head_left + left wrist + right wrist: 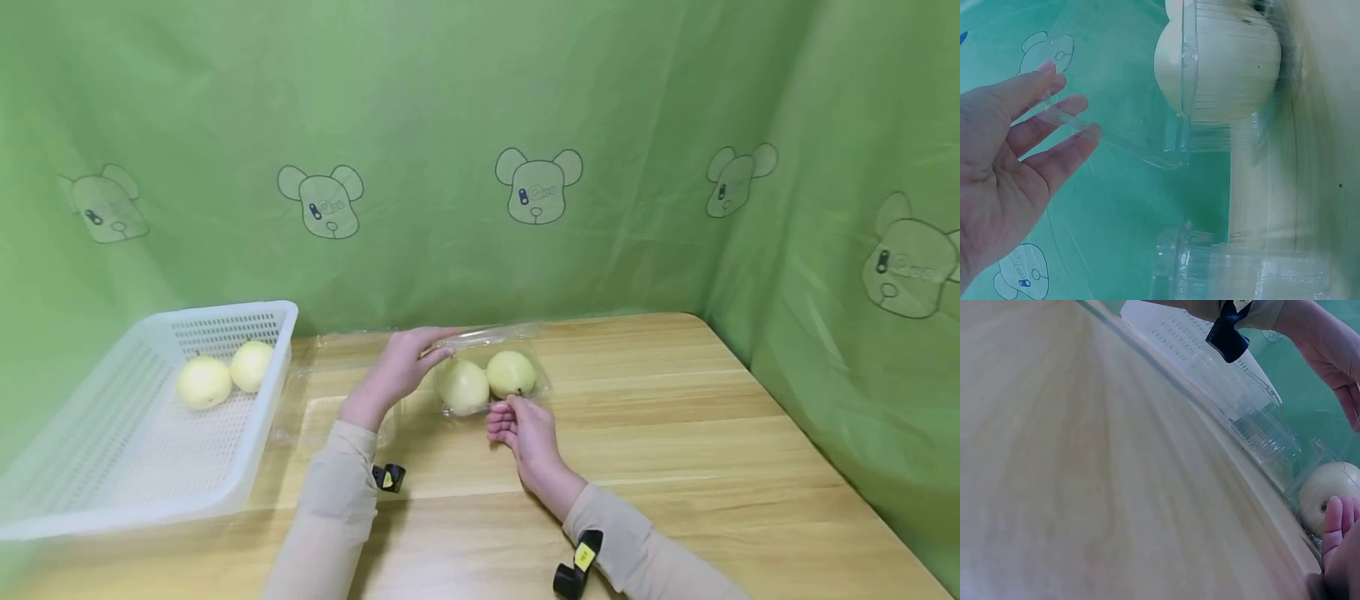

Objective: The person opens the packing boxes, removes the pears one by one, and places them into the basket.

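A clear plastic clamshell box (452, 412) stands on the table with its lid (497, 335) raised. Inside it, side by side, are two round pale yellow pears, a left one (462, 387) and a right one (512, 374). My left hand (399, 363) holds the lid at its edge; the left wrist view shows the lid's edge (1132, 151) between thumb and fingers. At the front of the box, my right hand (531, 435) pinches the rim between thumb and forefinger, its other fingers curled. Its fingertips partly cover a pear (1319, 484) in the right wrist view.
A white perforated basket (282, 367) on the left holds two more pears (204, 382). Between basket and left hand lies other clear plastic packaging (318, 408), partly behind the left arm. A green curtain (435, 275) borders the wooden table (675, 450) at the back and right.
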A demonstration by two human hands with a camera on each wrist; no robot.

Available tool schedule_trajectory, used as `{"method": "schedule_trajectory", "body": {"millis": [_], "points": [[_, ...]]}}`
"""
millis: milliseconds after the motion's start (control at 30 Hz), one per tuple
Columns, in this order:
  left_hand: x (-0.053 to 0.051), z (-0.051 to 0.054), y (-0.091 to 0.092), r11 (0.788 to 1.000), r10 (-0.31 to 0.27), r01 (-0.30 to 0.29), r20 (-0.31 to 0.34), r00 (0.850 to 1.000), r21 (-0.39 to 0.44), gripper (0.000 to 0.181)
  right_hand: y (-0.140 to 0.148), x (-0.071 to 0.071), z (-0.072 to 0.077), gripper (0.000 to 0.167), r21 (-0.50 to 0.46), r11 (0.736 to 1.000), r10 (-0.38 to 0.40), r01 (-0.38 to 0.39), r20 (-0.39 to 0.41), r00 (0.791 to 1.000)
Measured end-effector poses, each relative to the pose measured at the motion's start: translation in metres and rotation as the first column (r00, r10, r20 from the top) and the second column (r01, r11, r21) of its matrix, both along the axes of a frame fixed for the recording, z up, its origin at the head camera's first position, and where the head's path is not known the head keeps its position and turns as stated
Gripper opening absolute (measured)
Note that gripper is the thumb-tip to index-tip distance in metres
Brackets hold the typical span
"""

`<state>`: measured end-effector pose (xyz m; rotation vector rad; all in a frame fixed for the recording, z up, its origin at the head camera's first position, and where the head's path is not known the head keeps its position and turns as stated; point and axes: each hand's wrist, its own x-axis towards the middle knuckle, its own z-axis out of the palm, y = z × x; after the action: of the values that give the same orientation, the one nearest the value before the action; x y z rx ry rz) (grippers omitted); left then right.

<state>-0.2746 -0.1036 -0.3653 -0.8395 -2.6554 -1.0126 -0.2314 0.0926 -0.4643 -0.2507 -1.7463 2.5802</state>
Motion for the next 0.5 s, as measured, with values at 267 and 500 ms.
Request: {"method": "schedule_trajectory", "body": {"millis": [267, 500], "points": [[-0.0009, -0.0021, 0.0033, 1.0, 0.017, -0.017, -0.009, 1.0, 0.009, 0.039, -0.0002, 0.0001, 0.0, 0.03, 0.001, 1.0, 0.005, -0.005, 0.004, 1.0], [-0.0039, -0.0056, 0.0051, 0.997, 0.064, -0.062, -0.045, 0.997, 0.039, 0.04, -0.0013, 0.0008, -0.001, 0.03, 0.003, 1.0, 0.007, -0.007, 0.009, 1.0]]}}
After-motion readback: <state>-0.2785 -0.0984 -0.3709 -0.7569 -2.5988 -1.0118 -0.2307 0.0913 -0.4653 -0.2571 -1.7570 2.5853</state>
